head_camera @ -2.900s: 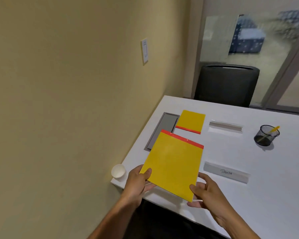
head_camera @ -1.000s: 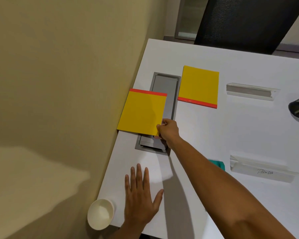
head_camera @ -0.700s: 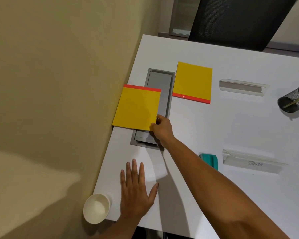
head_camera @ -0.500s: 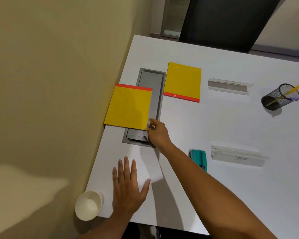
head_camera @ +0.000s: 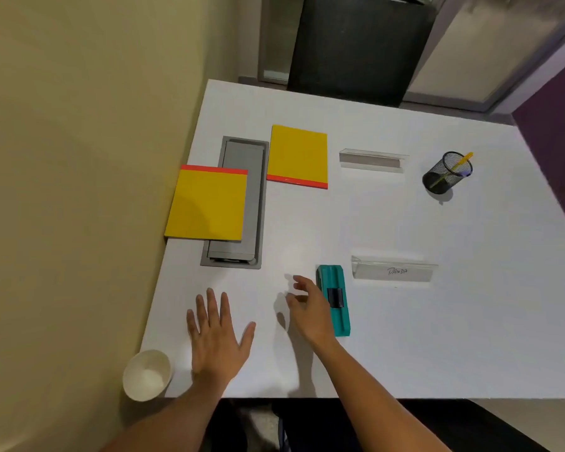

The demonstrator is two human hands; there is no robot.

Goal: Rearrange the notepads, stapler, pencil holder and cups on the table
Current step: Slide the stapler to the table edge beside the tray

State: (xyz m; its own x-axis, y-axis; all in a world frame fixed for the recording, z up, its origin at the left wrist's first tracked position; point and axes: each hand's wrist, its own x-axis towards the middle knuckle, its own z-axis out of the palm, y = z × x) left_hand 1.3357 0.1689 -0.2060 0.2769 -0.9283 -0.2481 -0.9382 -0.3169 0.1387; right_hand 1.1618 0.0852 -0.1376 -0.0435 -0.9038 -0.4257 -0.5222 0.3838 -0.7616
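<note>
Two yellow notepads with red bindings lie on the white table (head_camera: 405,337). The near notepad (head_camera: 207,205) rests at the left edge, partly over a grey cable tray (head_camera: 242,207). The far notepad (head_camera: 298,156) lies just right of that tray. A teal stapler (head_camera: 335,301) sits near the front. A black mesh pencil holder (head_camera: 446,172) with a yellow pen stands at the far right. A white paper cup (head_camera: 147,375) sits at the front left corner. My left hand (head_camera: 217,334) lies flat, fingers spread. My right hand (head_camera: 307,305) hovers open just left of the stapler.
Two clear acrylic name holders lie on the table, the far holder (head_camera: 371,159) and a near one (head_camera: 393,270) with handwriting on it. A beige wall (head_camera: 79,158) borders the table's left edge. A black chair (head_camera: 356,47) stands at the far side.
My right hand let go of the near notepad, leaving it over the cable tray, and drew back toward the stapler. My left hand stayed flat on the table. The camera tilted down.
</note>
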